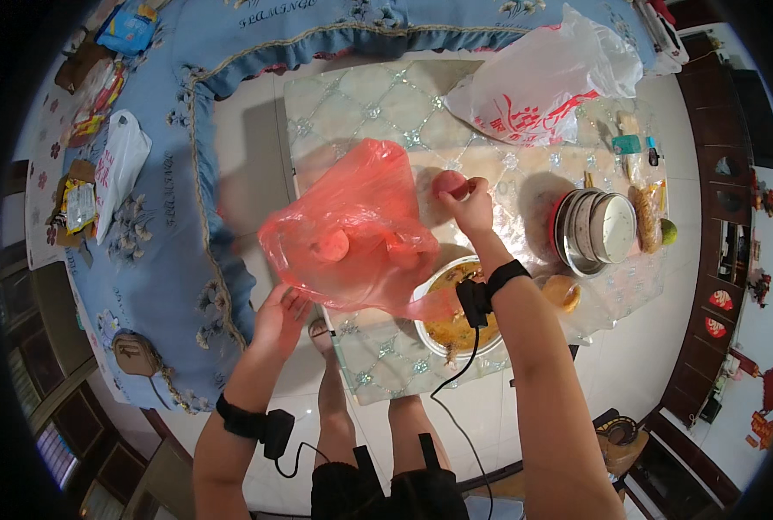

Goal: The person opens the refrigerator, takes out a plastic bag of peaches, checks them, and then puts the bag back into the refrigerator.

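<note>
My right hand (pixel 471 205) holds a round, reddish fruit (pixel 450 184) above the table, to the right of a red plastic bag (pixel 360 195). Through the thin bag I make out a round fruit (pixel 333 246) and another lump beside it. The bag overhangs the table's left edge. Just below its lower left side is my left hand (pixel 285 315), palm turned up and fingers apart; whether the fingertips touch the bag is unclear. Under my right forearm stands a white bowl of soupy food (pixel 441 335), and part of the red bag hangs over it.
Stacked metal bowls (pixel 614 227) stand on the table's right side. Behind them lie a bagged snack (pixel 648 221) and a green fruit (pixel 668 231). A white plastic bag (pixel 542 84) sits at the far right. A sofa with a blue cover (pixel 159 130) borders the left and far sides.
</note>
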The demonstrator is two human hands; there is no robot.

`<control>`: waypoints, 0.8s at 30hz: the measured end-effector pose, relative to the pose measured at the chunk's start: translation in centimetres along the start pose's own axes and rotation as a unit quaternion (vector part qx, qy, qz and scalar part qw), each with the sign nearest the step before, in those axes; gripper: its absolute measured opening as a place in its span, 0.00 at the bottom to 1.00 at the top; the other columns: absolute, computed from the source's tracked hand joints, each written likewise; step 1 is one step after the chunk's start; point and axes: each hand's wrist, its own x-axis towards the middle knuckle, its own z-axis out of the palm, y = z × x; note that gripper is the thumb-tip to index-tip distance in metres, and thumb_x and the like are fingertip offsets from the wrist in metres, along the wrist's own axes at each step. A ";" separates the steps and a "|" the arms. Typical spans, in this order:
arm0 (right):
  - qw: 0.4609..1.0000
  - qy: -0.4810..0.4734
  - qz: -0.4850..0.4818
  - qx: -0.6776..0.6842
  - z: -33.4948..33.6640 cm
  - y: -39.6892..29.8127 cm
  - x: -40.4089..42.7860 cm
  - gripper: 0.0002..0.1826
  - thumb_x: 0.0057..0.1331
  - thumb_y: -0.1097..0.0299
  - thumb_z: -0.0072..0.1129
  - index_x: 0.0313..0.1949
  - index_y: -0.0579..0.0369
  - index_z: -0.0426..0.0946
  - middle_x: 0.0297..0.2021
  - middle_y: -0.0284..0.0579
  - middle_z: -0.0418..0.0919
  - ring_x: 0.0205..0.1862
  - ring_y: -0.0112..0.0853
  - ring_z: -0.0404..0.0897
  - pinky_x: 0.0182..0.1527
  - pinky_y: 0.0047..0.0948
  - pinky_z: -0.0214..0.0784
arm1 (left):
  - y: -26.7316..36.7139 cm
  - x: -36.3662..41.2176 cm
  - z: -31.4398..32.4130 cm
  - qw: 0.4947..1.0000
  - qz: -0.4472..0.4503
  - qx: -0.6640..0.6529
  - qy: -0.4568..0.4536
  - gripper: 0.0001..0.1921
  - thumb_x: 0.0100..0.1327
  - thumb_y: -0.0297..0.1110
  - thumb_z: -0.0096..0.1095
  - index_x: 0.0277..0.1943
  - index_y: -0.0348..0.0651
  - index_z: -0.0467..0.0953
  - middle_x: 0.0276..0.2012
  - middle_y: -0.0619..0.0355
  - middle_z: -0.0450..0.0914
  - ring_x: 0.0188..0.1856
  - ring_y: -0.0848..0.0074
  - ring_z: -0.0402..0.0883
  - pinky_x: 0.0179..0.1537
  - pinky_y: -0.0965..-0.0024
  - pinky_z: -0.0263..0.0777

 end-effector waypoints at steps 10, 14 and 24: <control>0.978 -0.188 0.019 -0.087 -2.0 -1.7 -8.1 0.52 0.50 0.29 0.57 0.63 0.56 0.56 0.54 0.48 0.71 0.60 0.44 0.67 0.66 0.57 0.38 | 0.6 0.9 3.5 0.871 0.346 0.344 -0.060 0.29 0.61 0.36 0.58 0.64 0.41 0.59 0.61 0.55 0.65 0.63 0.65 0.63 0.61 0.60 0.59; 0.963 -0.146 -0.143 -0.176 -1.0 -3.7 -12.3 0.38 0.52 0.42 0.61 0.55 0.56 0.66 0.44 0.46 0.76 0.56 0.42 0.69 0.67 0.56 0.34 | 1.9 0.9 5.4 0.536 0.465 0.702 -0.056 0.42 0.53 0.38 0.65 0.68 0.38 0.50 0.64 0.44 0.59 0.69 0.54 0.51 0.67 0.52 0.46; 0.961 -0.178 -0.203 0.064 -1.1 -6.5 -19.3 0.12 0.54 0.69 0.60 0.37 0.59 0.74 0.33 0.52 0.76 0.44 0.49 0.71 0.47 0.40 0.66 | -1.7 4.1 10.7 0.412 0.410 0.798 -0.158 0.31 0.48 0.21 0.59 0.60 0.45 0.67 0.50 0.49 0.75 0.55 0.61 0.73 0.62 0.57 0.58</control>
